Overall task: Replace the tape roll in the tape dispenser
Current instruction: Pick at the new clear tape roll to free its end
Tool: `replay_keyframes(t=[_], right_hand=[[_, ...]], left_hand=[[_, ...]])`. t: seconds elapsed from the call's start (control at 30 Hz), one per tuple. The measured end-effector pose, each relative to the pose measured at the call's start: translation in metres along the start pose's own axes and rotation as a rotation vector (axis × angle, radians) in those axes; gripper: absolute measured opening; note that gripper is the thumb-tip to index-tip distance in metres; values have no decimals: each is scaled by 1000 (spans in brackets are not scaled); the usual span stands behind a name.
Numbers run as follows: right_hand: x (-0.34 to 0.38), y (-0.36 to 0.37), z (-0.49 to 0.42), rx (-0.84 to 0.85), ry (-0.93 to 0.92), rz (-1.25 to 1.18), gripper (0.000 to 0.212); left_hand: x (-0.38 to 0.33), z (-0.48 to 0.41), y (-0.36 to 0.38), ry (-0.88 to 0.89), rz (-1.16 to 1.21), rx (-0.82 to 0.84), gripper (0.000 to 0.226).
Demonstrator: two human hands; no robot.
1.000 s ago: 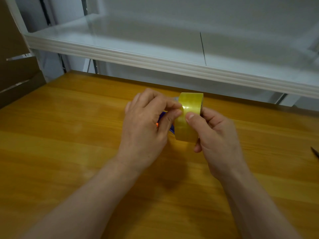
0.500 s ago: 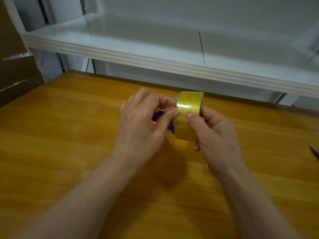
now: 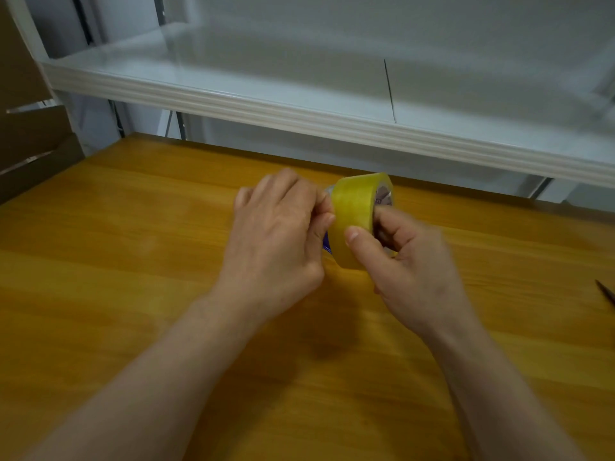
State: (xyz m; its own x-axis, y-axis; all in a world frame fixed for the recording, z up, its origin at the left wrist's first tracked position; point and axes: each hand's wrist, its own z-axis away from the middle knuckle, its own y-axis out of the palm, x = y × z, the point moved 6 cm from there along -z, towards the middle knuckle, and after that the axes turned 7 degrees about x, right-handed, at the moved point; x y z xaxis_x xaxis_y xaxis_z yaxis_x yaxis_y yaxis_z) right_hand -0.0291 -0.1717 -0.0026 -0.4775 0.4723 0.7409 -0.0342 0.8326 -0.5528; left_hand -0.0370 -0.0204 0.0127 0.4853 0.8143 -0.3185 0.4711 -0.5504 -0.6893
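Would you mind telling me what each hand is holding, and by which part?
The right hand grips the tape roll, thumb on its outer band, fingers at the core. The left hand curls round the mostly hidden blue dispenser.

One yellow tape roll (image 3: 352, 221). Two hands, both mine: my left hand (image 3: 279, 234) touching the tape roll on its left, my right hand (image 3: 412, 264) gripping it from the right. One tape dispenser (image 3: 326, 242), only a blue sliver showing just left of the tape roll. One wooden surface (image 3: 133, 261) beneath the tape roll. One white shelf (image 3: 299, 114) behind and above it. One dark pointed thing (image 3: 605, 292), well apart to its right. Cardboard (image 3: 30, 134) far to its left; how many pieces, I cannot tell.
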Motion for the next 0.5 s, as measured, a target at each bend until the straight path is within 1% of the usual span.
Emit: replay_keyframes(t=[0.1,0.23,0.3,0.37,0.43,0.5], right_hand=[[1,3,1,34,-10,11,23],[1,3,1,7,2,-36,23],[-1,2,1,-10,24,-69,23],[-4,1,0,-22,66,-124,19],[-8,-2,-1,-46,123,-257,15],[-12,-1,-1,-55,187,-380,16]], left_hand=[[-1,0,4,-6,-22,74,10],[-4,1,7,1,-5,108,3],[-5,2,5,-5,35,81,2],[-3,1,1,-34,98,18,3],[2,1,-4,-58,157,-55,3],[4,2,-5,-74,235,-83,7]])
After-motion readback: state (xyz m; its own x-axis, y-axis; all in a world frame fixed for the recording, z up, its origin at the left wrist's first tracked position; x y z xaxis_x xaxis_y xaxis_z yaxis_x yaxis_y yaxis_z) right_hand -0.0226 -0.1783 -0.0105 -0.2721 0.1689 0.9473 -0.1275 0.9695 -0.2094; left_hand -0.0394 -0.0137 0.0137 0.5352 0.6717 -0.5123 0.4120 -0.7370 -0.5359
